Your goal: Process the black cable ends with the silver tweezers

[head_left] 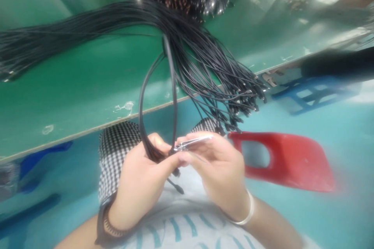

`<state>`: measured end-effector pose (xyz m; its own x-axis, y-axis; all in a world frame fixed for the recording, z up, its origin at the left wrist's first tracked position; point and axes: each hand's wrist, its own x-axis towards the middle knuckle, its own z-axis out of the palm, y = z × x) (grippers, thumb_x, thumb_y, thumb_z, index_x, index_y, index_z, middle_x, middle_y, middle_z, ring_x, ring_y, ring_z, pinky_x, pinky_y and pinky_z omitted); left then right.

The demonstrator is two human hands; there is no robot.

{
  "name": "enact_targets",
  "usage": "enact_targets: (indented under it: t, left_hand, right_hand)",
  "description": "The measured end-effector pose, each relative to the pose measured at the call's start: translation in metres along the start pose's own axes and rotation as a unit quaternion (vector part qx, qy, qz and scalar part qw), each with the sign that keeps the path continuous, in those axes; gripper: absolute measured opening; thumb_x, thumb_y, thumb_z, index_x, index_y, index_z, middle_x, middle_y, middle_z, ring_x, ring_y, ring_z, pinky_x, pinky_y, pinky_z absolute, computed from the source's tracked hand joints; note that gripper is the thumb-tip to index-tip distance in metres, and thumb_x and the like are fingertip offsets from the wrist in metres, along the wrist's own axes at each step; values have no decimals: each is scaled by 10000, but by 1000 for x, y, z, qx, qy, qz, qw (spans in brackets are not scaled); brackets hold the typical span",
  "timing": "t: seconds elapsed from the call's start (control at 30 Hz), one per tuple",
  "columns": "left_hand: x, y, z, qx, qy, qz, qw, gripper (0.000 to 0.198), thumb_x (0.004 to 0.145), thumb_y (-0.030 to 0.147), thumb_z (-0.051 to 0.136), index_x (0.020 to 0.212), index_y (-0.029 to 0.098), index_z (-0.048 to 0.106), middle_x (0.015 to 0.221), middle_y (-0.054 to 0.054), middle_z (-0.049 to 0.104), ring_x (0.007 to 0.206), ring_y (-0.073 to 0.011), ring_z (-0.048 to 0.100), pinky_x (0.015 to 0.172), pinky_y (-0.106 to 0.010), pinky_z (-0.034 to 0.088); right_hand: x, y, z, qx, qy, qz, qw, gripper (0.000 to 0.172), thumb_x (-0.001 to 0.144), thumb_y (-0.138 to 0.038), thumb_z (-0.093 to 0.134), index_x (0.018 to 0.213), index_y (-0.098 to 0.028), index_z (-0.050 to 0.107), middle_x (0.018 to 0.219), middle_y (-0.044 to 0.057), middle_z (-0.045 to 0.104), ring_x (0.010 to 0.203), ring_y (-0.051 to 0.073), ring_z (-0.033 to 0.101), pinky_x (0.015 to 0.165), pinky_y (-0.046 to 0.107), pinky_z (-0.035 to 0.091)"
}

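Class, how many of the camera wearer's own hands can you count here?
2: the left hand, holding looped black cables, and the right hand, beside it, holding silver clippers. Both show, though some fingertips are hidden.

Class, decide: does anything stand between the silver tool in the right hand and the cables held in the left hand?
Nothing visible does. The silver tool in the right hand points straight at the cables beside the left hand; blur hides whether they touch.
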<state>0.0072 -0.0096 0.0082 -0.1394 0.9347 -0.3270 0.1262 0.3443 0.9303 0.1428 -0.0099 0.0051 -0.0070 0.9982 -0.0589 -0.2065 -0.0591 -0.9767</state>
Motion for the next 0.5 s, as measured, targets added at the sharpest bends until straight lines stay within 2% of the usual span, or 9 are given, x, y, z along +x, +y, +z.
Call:
enact_targets:
  t: [0.17,0.3,0.33,0.4,0.47,0.5]
  left_hand:
    - [0,1,-1,-11,-24,-12,1000,325,661,191,828,572,219,516,487,75,665,437,-112,633,438,-165,504]
    - [1,3,0,-18,-42,-32,998,317,704,201,797,588,224,503,510,54,684,457,-134,643,447,-201,505]
    - [2,2,0,-22,-45,-39,998,319,707,203,792,587,225,497,501,51,678,455,-141,642,446,-211,503]
    - [3,0,1,-30,-62,-50,996,301,710,196,783,600,223,504,511,43,680,477,-155,650,463,-228,509]
    - [4,-4,0,-32,-92,-55,994,233,731,196,768,655,215,548,587,27,711,535,-163,668,508,-242,526]
    - [4,-7,0,-32,-117,-55,991,176,758,217,755,709,209,586,648,14,731,575,-168,680,540,-251,538]
  right_hand:
    - [1,-2,1,-26,18,17,999,189,755,-110,787,850,-270,752,831,-41,790,709,137,757,647,200,646]
    - [1,-1,0,45,47,55,996,168,763,-154,794,856,-277,730,803,-35,786,670,152,751,566,225,639]
    - [1,0,0,66,37,47,996,179,760,-162,801,877,-277,727,837,-26,789,737,170,761,599,245,645]
    - [1,-1,-2,84,-22,15,996,217,763,-159,798,931,-277,727,931,-3,789,948,215,748,717,298,648]
    - [3,-2,-6,43,-91,-19,995,236,775,-137,781,958,-276,730,981,8,777,1078,234,703,832,339,618]
    - [6,-4,-10,-3,-109,-31,994,226,782,-135,772,955,-275,730,979,7,771,1080,232,697,859,347,602]
